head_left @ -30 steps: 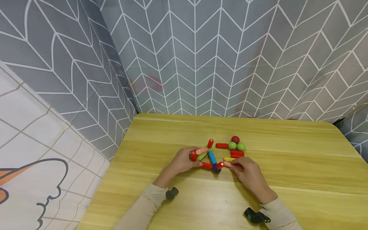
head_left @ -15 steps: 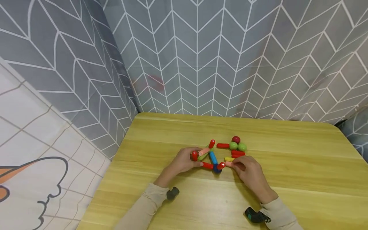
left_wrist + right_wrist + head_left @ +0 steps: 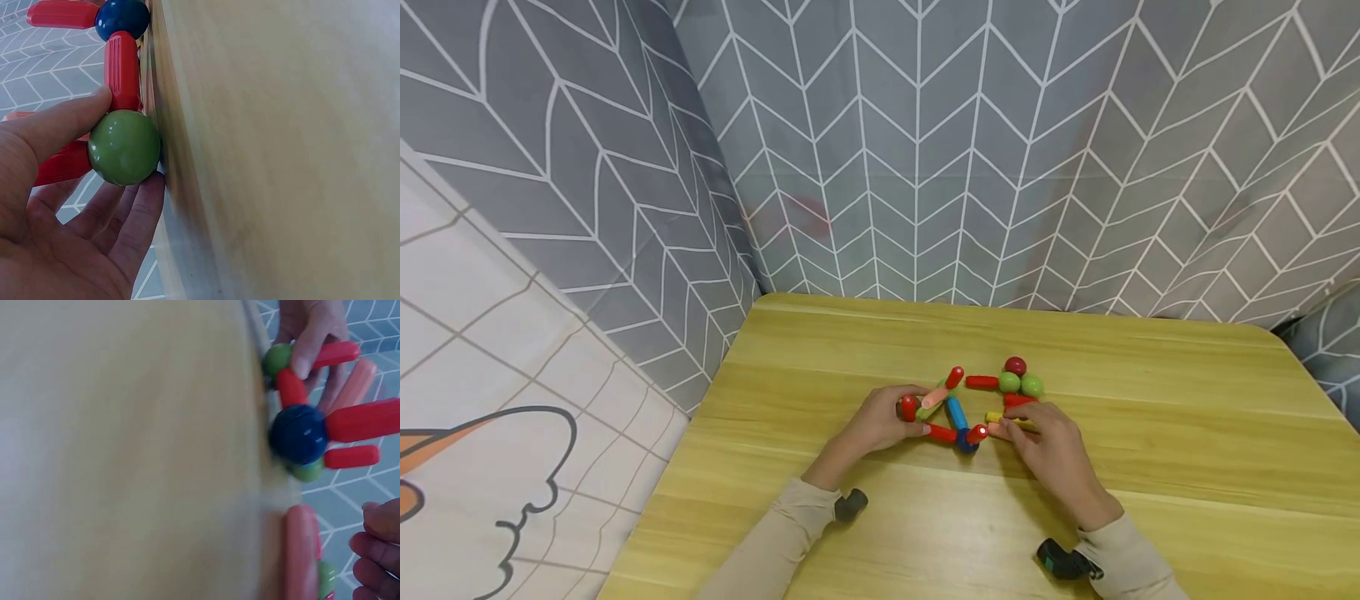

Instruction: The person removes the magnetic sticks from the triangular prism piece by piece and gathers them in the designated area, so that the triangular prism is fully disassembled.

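Observation:
My left hand grips one corner of a frame of magnetic rods and balls, thumb and fingers around a green ball. A red rod joins that ball to a blue ball. Other red rods stand up from the corners, and a blue rod and a light-green rod form further sides. A pink rod slants above the frame. My right hand pinches a yellow rod, tilted over a loose pink rod. The hand partly hides both.
Behind the right hand lie a loose red rod, two green balls, a dark-red ball and another red rod, partly covered by the fingers. Everything rests on a wooden table with a patterned curtain behind it.
The right fingers have shifted slightly from beside the pink rod onto the yellow rod, which now tilts between them. The left hand keeps its grip, nearly still.

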A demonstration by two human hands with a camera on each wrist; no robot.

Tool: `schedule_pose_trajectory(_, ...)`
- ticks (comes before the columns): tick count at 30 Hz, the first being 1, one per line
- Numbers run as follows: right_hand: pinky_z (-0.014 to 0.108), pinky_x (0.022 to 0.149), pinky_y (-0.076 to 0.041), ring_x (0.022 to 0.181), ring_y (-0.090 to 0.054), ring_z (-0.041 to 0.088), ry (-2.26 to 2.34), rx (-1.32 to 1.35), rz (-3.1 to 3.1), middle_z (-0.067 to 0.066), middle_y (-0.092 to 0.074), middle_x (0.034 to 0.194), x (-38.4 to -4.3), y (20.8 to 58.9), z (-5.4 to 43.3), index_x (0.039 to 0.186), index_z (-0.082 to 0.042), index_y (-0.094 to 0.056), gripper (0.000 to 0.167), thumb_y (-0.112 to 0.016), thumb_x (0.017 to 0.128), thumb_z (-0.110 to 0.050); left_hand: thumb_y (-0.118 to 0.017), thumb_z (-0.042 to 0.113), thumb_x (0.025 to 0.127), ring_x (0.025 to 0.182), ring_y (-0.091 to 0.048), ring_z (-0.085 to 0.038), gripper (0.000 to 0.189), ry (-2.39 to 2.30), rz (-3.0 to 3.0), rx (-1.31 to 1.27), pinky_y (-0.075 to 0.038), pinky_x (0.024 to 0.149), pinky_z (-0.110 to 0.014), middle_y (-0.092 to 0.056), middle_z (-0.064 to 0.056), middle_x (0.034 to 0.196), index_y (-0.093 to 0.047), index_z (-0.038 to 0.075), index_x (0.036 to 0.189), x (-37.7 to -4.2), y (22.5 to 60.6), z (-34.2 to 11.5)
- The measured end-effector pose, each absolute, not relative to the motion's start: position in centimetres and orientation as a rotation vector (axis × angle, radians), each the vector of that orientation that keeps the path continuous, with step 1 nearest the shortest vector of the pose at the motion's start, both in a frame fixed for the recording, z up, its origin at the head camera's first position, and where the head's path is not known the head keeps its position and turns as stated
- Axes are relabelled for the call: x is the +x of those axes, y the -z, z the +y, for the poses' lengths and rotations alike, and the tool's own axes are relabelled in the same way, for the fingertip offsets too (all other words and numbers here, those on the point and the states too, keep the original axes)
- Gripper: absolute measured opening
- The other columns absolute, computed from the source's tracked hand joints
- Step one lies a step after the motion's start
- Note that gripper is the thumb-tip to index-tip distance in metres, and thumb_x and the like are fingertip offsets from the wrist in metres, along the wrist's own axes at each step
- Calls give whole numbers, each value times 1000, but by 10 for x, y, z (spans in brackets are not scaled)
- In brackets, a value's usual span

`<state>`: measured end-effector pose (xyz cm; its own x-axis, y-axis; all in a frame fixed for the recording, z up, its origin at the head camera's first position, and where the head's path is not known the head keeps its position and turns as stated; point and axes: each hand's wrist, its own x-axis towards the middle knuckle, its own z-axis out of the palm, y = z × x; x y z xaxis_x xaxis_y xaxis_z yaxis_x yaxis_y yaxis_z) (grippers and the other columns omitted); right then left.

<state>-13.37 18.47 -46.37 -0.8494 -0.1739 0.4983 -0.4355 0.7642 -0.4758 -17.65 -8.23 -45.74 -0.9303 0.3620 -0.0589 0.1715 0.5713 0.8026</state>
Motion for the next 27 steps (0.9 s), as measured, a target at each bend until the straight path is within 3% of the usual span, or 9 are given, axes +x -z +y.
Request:
schedule_pose_trajectory(12,45,80,-58,94,-70,24,-948,708,-2411,4,-77,96,-142,427,152,94,-7,-76,23,-86,74,-2,-84,18,82,122,-62,-31,52,-1270,2599,443,-48,105,-50,-70,-8,129,-67,16,130,-176,457,-82)
schedule_pose_trajectory(20,44,89,-58,103,-68,22,-1011,817,-2529,0,-72,106,-147,417,124,101,-12,-74,28,-86,77,-5,-82,17,83,120,-64,-31,51,-1290,2575,481,-50,104,-49,-71,-8,128,-67,15,131,-178,458,-84)
schedule_pose_trajectory(27,34,80,-59,92,-66,18,-892,966,-2470,3,-71,101,-152,417,104,98,-8,-73,26,-86,76,-2,-83,18,83,119,-65,-27,46,-1265,2601,527,-51,103,-46,-71,-5,127,-69,16,127,-178,459,-85)
